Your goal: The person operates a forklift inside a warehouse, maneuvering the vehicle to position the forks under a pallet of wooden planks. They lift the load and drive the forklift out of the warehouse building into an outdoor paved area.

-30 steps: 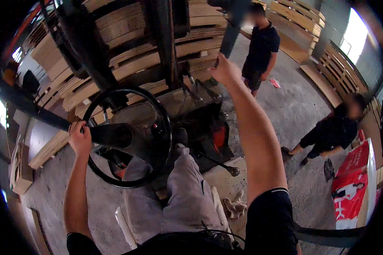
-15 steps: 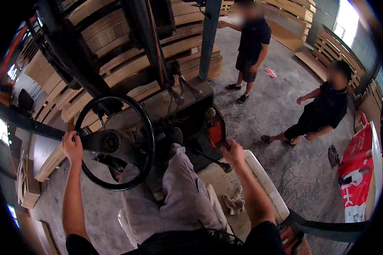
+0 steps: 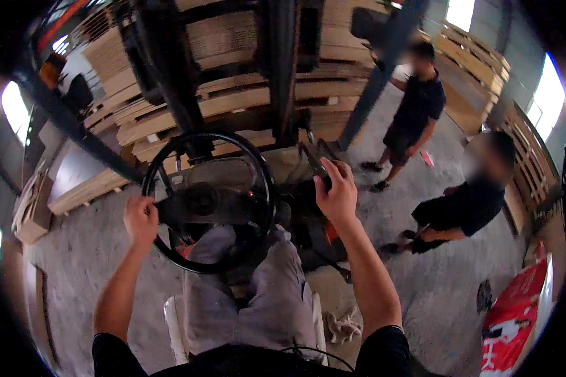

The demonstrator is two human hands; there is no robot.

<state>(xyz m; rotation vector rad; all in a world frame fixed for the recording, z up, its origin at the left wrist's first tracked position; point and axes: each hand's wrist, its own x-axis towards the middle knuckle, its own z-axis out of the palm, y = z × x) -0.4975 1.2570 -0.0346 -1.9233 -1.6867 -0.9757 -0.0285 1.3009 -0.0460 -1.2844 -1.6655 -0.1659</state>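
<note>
The black steering wheel [image 3: 269,182] of a forklift stands in front of me, its broad dark spoke across the middle. My left hand [image 3: 141,220] is closed on the wheel's left side, fingers curled round the rim by the spoke's end. To the right of the wheel, my right hand [image 3: 337,191] is raised at the thin dark control levers [image 3: 309,157]. Its fingers are bent at a lever's end, and the palm hides part of the contact. Between my arms are my legs in grey trousers [image 3: 258,301], on the seat.
Beyond the dark mast [image 3: 283,69] rise stacked wooden boards [image 3: 233,94]. Two people in dark clothes stand at the right, one farther [image 3: 418,107], one nearer [image 3: 465,201]. A red printed sheet [image 3: 516,308] lies at lower right. A crumpled cloth [image 3: 344,327] is beside the seat.
My view has turned to the right and up. My right hand has moved forward from beside the seat to the levers. My left hand stays on the wheel. The nearer person's arms have moved inward.
</note>
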